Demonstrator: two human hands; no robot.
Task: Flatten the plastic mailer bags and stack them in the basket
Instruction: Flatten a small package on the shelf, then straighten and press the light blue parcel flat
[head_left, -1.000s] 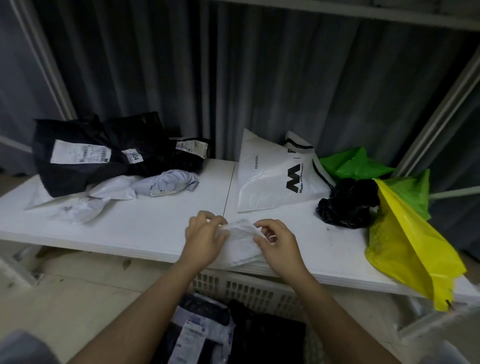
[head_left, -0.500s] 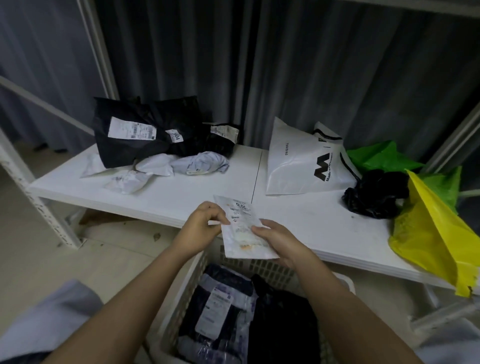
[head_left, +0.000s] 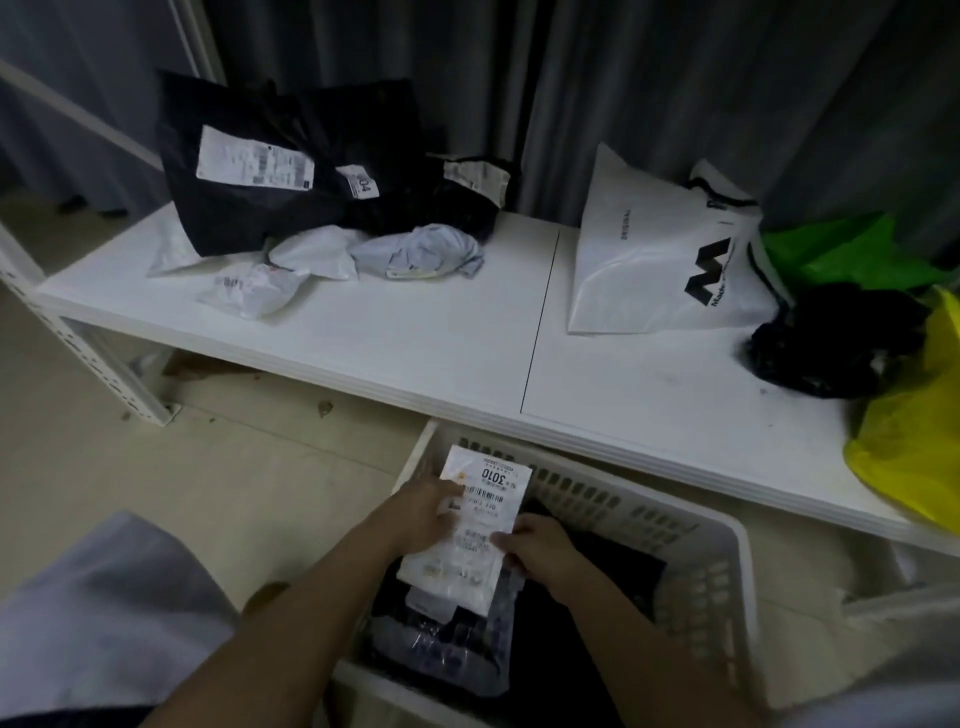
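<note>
A small flat white mailer bag (head_left: 480, 525) with a printed label hangs over the white slatted basket (head_left: 722, 571) on the floor. My left hand (head_left: 423, 514) grips its left edge and my right hand (head_left: 540, 551) grips its right edge. Inside the basket lie flattened dark and clear mailers (head_left: 447, 644). On the white shelf (head_left: 415, 332) above wait crumpled white mailers (head_left: 415, 252), a large black mailer (head_left: 270, 176), a white bag with a black logo (head_left: 654, 260), a crumpled black bag (head_left: 831, 343), a yellow bag (head_left: 914, 426) and a green bag (head_left: 841, 254).
The shelf's front edge overhangs the basket's far rim. A white perforated shelf post (head_left: 98, 358) stands at the left on the beige floor. Grey curtains hang behind the shelf. My pale-clothed knee (head_left: 98, 613) is at lower left.
Both hands carried the small white mailer from the shelf top down over the basket. The view tilted downward, bringing the basket into sight.
</note>
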